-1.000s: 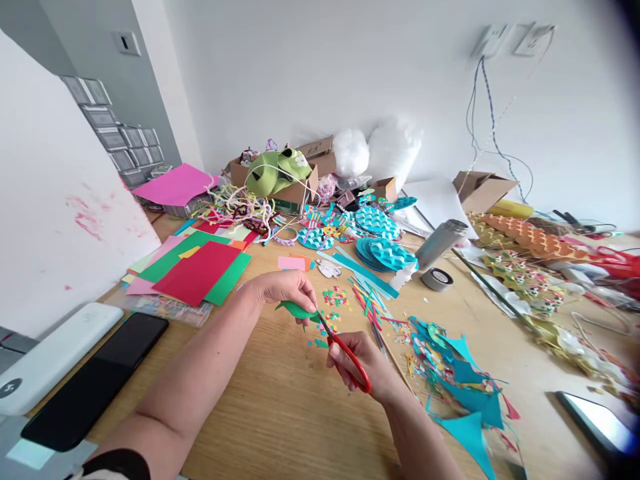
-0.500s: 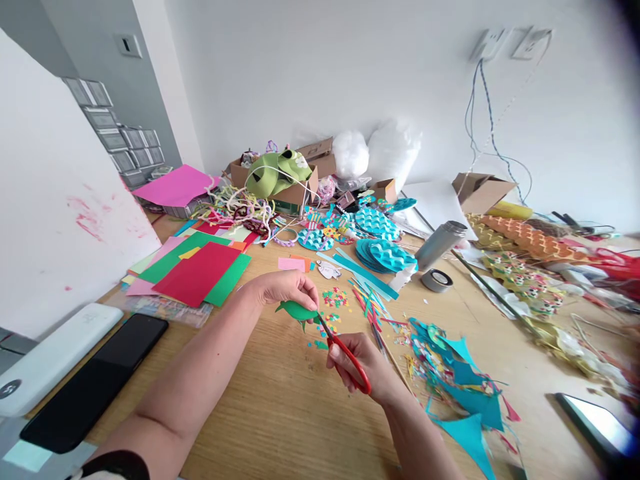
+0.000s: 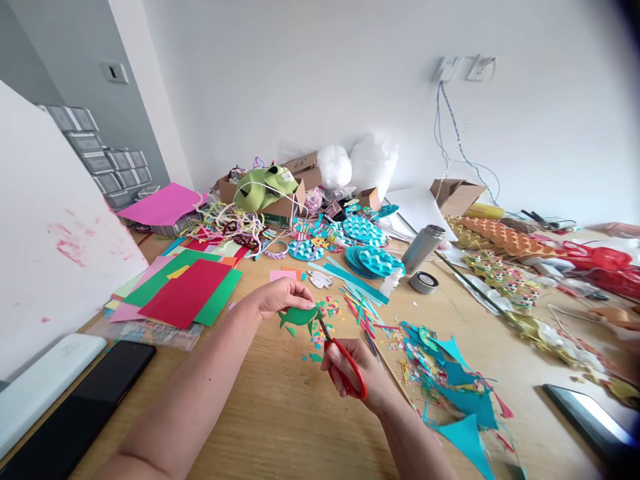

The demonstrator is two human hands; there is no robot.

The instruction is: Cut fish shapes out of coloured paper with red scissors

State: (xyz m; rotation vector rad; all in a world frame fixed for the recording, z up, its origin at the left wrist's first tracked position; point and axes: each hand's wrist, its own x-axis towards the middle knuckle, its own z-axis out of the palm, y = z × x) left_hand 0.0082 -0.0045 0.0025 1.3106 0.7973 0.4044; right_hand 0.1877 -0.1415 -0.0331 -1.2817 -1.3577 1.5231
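Note:
Pinched in my left hand is a green paper cutout, rounded with a pointed tail-like end at its left. My right hand is closed around the red handles of a pair of scissors. The dark blades point up and left, their tips at the right edge of the green paper. Small colored paper bits lie on the table just behind the blades. A white fish-shaped cutout rests beyond my left hand.
Colored paper sheets are stacked at the left, near a black phone. Turquoise scraps spread at the right. Farther back stand a metal flask, a tape roll and scalloped blue discs. Another person's hand shows at the right edge.
The view has shifted, so the scene sits lower and to the left. The green cutout is turned in my left hand, showing more of its face. A small green piece appears below it.

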